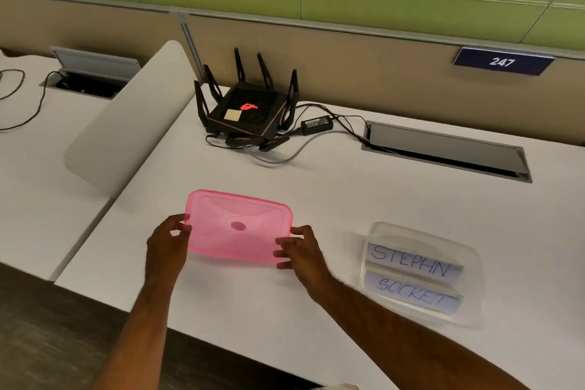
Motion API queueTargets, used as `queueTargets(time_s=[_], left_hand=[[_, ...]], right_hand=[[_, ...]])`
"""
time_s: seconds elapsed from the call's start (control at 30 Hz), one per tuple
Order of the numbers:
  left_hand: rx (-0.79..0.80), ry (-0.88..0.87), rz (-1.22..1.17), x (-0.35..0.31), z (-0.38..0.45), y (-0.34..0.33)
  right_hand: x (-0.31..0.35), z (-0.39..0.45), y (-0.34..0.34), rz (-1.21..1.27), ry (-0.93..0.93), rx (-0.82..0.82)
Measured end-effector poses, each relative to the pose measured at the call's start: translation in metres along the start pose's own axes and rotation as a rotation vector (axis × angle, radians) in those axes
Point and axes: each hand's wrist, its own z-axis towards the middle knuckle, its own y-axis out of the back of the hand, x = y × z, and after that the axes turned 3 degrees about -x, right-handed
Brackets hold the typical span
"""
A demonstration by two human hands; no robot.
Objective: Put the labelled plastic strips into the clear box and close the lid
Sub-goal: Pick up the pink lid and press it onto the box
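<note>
Fingers (pixel 183 226) of the left hand (pixel 167 244) and right hand (pixel 300 250) pinch opposite short edges of the pink lid (pixel 237 225) above the white tabletop (pixel 316 199). Right of it, apart, the clear box (pixel 424 275) holds two labelled strips (pixel 411 258).

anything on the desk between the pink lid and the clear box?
Nothing visible. Both hands grip the pink lid by its short ends; only bare desk lies between it and the clear box, strips inside, to its right.
</note>
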Motion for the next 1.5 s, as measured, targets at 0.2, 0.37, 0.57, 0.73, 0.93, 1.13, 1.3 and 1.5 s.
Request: queueTargets(time_s=[0.2,0.37,0.57,0.73,0.93,1.13,1.3,1.5], left_hand=[[-0.059,-0.171,-0.057,-0.052,0.0,-0.008],[-0.089,-0.25,-0.168,-0.099,-0.008,-0.027],[-0.055,-0.302,-0.303,-0.135,-0.025,-0.048],[0.016,-0.333,-0.473,-0.165,-0.038,-0.064],[0.152,-0.383,-0.614,-0.197,-0.06,-0.087],[0.292,-0.427,-0.722,-0.22,-0.083,-0.116],[0.374,-0.439,-0.734,-0.233,-0.099,-0.137],[0.464,-0.47,-0.655,-0.243,-0.113,-0.16]], right_hand=[[0.018,-0.007,0.034,0.182,0.011,-0.024],[0.038,-0.011,0.073,0.298,0.085,-0.02],[0.057,-0.018,0.111,0.343,0.109,-0.1],[0.079,-0.027,0.149,0.351,0.137,-0.148],[0.096,-0.044,0.189,0.325,0.239,-0.243],[0.1,-0.064,0.228,0.371,0.275,-0.287],[0.096,-0.076,0.264,0.351,0.242,-0.251],[0.084,-0.091,0.301,0.339,0.227,-0.245]])
